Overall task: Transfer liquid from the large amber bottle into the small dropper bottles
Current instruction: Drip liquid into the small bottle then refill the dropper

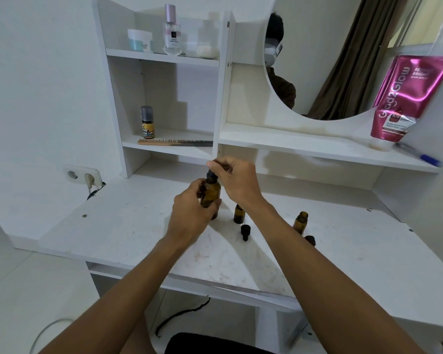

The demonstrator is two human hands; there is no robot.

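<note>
Head: L hand on amber btl

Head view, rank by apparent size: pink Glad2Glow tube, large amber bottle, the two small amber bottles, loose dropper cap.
1. Pink Glad2Glow tube
2. Large amber bottle
3. Middle small amber bottle and right small amber bottle: alike, unranked
4. Loose dropper cap

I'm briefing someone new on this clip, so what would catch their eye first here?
At the middle of the desk, the left hand grips the large amber bottle while the right hand pinches its black dropper cap. Next comes the bright pink tube leaning on the right shelf.
</note>
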